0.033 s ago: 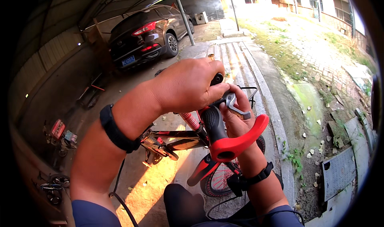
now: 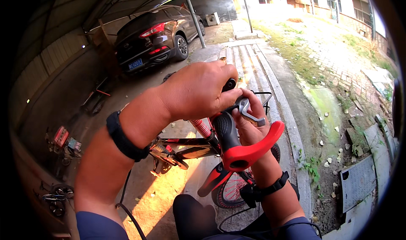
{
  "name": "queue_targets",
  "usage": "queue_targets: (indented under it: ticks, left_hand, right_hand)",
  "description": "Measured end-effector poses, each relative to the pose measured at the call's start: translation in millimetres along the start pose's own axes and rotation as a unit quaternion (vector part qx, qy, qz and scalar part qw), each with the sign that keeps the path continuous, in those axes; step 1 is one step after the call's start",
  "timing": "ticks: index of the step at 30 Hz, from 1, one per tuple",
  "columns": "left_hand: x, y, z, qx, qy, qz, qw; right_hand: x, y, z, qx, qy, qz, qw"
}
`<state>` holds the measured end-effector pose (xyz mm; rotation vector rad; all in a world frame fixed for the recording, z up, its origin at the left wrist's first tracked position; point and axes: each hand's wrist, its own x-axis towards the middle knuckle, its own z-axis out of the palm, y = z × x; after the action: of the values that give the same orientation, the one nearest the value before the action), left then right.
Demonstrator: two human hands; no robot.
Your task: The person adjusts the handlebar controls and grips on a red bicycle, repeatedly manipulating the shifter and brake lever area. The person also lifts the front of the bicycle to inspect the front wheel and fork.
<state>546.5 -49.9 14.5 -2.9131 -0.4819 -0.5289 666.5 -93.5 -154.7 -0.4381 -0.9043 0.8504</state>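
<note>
Gripping: left hand [image 2: 196, 92] closed over handlebar grip [image 2: 224, 132] from above; right hand [image 2: 249, 123] beneath, fingers pinching silver brake lever [image 2: 250, 111]; red bar end [image 2: 253, 149] nearest.

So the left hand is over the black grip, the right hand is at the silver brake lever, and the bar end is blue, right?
Not quite: the head view shows the bar end is red, not blue. The left hand does cover the black grip, and the right hand is at the silver brake lever.
</note>
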Motion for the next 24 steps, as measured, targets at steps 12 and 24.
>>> queue_targets:
  ticks: [12, 24]
  left_hand:
    - [-2, 7, 2, -0.036, 0.133, -0.107, 0.985]
    - [-111, -4, 21, -0.333, 0.264, -0.253, 0.869]
  right_hand:
    - [-2, -13, -12, -0.122, 0.010, -0.039, 0.992]
    - [-39, -30, 24, -0.357, 0.082, -0.228, 0.902]
